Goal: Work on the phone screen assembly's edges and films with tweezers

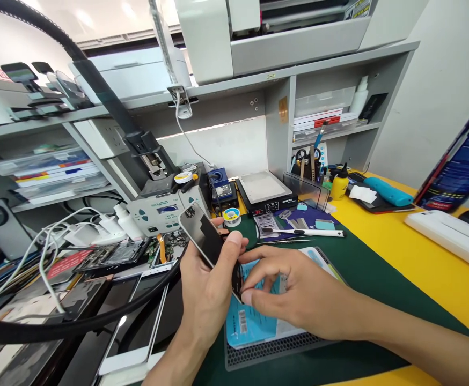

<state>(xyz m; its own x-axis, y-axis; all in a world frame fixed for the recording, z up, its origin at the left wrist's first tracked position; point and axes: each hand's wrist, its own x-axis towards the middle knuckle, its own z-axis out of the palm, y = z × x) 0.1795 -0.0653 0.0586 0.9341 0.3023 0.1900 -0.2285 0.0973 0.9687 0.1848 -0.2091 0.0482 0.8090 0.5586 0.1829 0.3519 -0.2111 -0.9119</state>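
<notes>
A phone (pixel 203 234) is held tilted above the mat, its upper end toward the left. My left hand (pixel 212 279) wraps round it, thumb lying across its face. At the phone's lower end, my right hand (pixel 286 284) has its thumb and fingertips pinched together at the edge; whatever is between them is too small to make out. Beneath both hands lies a blue and white packet (pixel 242 327) on a grey perforated pad (pixel 258 355), which rests on the dark green mat (pixel 379 279).
Several phones (pixel 130 327) and white cables crowd the left side, crossed by a thick black hose (pixel 138 305). Behind are a soldering station (pixel 164 212), a solder spool (pixel 231 215), a heating plate (pixel 264 190), a white brush (pixel 319 232) and a yellow bottle (pixel 339 185).
</notes>
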